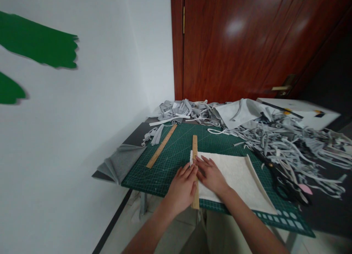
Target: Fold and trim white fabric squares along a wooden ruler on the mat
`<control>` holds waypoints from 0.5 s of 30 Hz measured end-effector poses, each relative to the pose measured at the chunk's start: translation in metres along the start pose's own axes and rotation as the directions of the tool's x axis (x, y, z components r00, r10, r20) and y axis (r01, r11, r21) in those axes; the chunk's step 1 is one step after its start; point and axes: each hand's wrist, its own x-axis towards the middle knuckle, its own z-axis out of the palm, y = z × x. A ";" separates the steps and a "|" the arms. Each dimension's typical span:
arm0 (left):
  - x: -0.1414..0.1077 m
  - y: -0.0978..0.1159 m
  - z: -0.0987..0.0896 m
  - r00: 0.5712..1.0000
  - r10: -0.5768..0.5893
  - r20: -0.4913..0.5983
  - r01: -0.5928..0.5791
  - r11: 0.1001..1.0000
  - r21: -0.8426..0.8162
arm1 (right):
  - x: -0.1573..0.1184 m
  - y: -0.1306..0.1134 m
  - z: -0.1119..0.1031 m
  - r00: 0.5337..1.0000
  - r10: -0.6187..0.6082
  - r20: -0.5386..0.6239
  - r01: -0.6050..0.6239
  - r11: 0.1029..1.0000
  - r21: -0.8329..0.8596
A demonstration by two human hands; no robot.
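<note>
A white cloth (233, 171) lies flat on the green cutting mat (170, 173), its right edge slightly curled. Across its left edge runs a wooden ruler (195, 147), pointing away from me. My left hand (183, 184) rests on the ruler's left side with its fingertips at the cloth's left edge, fingers close together. My right hand (211, 173) lies on the cloth, palm down and fingers spread, with its fingertips touching the ruler. Both hands nearly meet at the ruler's middle. A second wooden ruler (161, 146) lies at an angle further left on the mat.
Folded grey cloth (121, 162) sits at the table's left corner. Grey scraps (187, 109) line the back, and cut strips (291, 144) are heaped at the right. Black scissors (280, 180) lie right of the white cloth. A wall and a door stand behind.
</note>
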 end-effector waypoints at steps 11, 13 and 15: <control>0.027 -0.066 -0.002 0.936 0.121 0.330 -0.116 0.993 -0.036 | 0.000 0.000 0.000 1.000 0.001 -0.024 -0.001 1.000 0.002; 0.029 -0.069 -0.003 0.939 0.115 0.324 -0.112 0.993 -0.028 | -0.001 0.000 0.000 1.000 0.003 -0.024 -0.002 1.000 0.002; 0.030 -0.070 -0.003 0.946 0.106 0.305 -0.103 0.994 -0.024 | 0.000 0.000 0.000 1.000 0.003 -0.025 -0.003 1.000 0.000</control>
